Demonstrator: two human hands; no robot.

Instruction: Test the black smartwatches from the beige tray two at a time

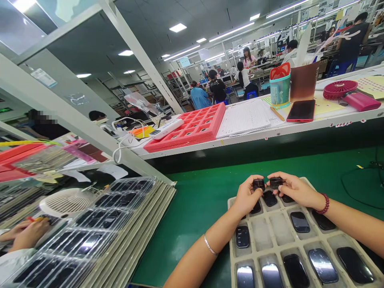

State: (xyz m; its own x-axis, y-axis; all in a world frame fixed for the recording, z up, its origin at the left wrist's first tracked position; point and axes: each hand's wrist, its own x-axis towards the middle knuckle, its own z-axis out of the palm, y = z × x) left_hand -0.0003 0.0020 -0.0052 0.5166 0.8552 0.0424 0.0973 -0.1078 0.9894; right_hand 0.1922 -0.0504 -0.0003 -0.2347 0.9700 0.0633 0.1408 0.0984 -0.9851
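Pinching by the edges, your left hand (pixel 247 196) holds a small black part (pixel 258 184), your right hand (pixel 295 190) a second black part (pixel 276 183); both seem light, slippery and fragile, so edges are best for hold.

Glossy black device faces (pixel 322 265) in a matt beige plastic tray (pixel 280 228)

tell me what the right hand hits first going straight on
Most likely the small black piece held by the left hand, just past the piece in the right hand; depth is unclear.
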